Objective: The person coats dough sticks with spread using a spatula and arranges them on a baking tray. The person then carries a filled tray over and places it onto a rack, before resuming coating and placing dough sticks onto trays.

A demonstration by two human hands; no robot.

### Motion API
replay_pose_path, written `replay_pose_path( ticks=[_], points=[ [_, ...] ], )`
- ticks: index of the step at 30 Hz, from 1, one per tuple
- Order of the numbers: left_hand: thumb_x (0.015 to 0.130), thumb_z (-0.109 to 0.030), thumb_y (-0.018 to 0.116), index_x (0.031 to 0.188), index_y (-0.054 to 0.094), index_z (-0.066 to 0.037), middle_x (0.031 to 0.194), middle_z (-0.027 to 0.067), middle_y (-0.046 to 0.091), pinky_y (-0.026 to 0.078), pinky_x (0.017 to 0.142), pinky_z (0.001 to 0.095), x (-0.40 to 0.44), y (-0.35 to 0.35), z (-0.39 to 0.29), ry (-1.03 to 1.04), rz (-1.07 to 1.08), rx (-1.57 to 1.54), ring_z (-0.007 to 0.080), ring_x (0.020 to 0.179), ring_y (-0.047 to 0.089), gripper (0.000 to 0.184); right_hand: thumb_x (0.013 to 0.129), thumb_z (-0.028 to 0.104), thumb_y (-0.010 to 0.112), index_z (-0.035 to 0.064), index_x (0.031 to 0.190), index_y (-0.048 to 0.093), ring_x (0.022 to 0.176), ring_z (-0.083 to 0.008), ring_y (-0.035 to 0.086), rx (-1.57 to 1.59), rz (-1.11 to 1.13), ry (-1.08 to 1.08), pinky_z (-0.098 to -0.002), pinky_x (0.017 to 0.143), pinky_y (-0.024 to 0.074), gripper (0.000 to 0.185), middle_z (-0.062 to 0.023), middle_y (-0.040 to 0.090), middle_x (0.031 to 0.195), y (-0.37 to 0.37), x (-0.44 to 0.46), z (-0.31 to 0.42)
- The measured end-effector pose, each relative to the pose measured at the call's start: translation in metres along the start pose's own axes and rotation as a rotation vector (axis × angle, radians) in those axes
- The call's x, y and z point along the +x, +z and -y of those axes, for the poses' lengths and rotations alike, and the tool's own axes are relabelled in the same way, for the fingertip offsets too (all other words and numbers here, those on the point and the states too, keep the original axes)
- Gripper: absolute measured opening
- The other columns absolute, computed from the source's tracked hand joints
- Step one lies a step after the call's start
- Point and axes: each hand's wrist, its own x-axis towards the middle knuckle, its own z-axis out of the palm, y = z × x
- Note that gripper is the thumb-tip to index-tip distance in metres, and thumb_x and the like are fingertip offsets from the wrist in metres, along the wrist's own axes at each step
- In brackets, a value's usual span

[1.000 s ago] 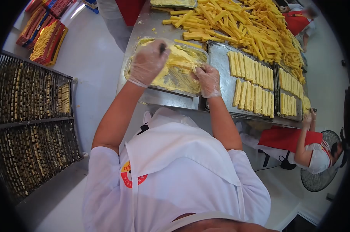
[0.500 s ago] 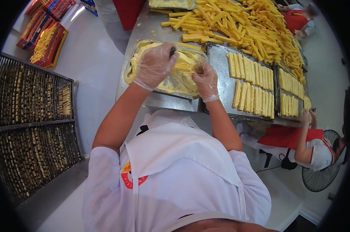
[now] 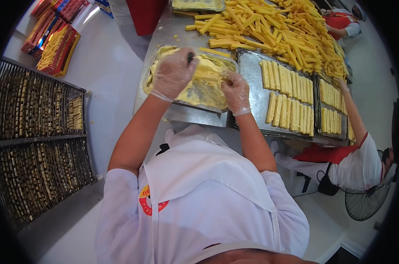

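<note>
Over the left side of a metal tray (image 3: pixel 199 105) of yellow cream, my gloved left hand (image 3: pixel 174 72) is closed round a tool with a dark handle (image 3: pixel 190 57); its blade cannot be made out. My right hand (image 3: pixel 236 92), also gloved, pinches the end of a cream-covered stick (image 3: pixel 210 76) at the tray's right side. Yellow cream (image 3: pixel 177 92) is smeared over the tray's bottom. Just right of my right hand, a dark baking tray (image 3: pixel 252 101) holds two rows of coated sticks (image 3: pixel 285 79).
Uncoated yellow sticks (image 3: pixel 256 26) are heaped at the back. Another tray (image 3: pixel 329 94) of sticks lies farther right. A co-worker (image 3: pixel 356 163) reaches over the table there; another person (image 3: pixel 342 22) is at the far right. A rack (image 3: pixel 36 101) and crates (image 3: pixel 58 50) stand left.
My left hand has shifted slightly right since a second ago, then slightly back left. My right hand has stayed near the tray's right side. The co-worker at right has stretched an arm towards the heap.
</note>
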Motion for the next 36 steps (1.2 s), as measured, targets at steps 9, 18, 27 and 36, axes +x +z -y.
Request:
replay_pose_path(
  ticks=[9,18,27,36],
  points=[
    [0.086,-0.013,0.070,0.094,0.060,-0.005,0.079,0.0147,0.066,0.052,0.067,0.0415,0.000,-0.003,0.006,-0.009,0.024,-0.050,0.0334,0.075,0.066,0.015,0.076,0.003,0.071,-0.0012,0.101,0.071,0.077,-0.0215,0.066,0.127,0.005,0.134,-0.0323,0.073,0.0532,0.025,-0.0130,0.068,0.088,-0.002,-0.004,0.021],
    [0.090,-0.007,0.071,0.098,0.061,-0.001,0.085,0.0025,0.063,0.052,0.067,0.0267,0.014,-0.010,-0.034,-0.223,-0.062,-0.880,0.0110,0.076,0.063,0.014,0.075,-0.008,0.064,0.0092,0.141,0.048,0.107,-0.0287,0.059,-0.190,-0.029,-0.256,-0.0350,0.086,0.0539,0.071,-0.0172,0.052,0.126,-0.001,-0.008,0.034],
    [0.090,-0.010,0.072,0.098,0.061,-0.002,0.089,0.0023,0.063,0.051,0.063,0.0270,0.009,-0.009,0.006,-0.006,0.079,-0.004,0.0111,0.078,0.063,0.015,0.073,-0.007,0.063,0.0065,0.147,0.039,0.102,-0.0258,0.057,-0.213,-0.051,-0.275,-0.0337,0.085,0.0536,0.079,-0.0144,0.048,0.127,0.004,-0.010,0.013],
    [0.090,-0.010,0.071,0.101,0.062,-0.001,0.088,0.0013,0.061,0.048,0.071,0.0268,0.006,0.003,0.034,-0.177,0.045,-0.449,0.0100,0.076,0.055,0.017,0.074,-0.002,0.064,0.0038,0.113,0.066,0.087,-0.0308,0.064,-0.098,-0.058,-0.175,-0.0430,0.080,0.0529,0.039,-0.0167,0.064,0.094,0.004,-0.019,0.000]
  ],
)
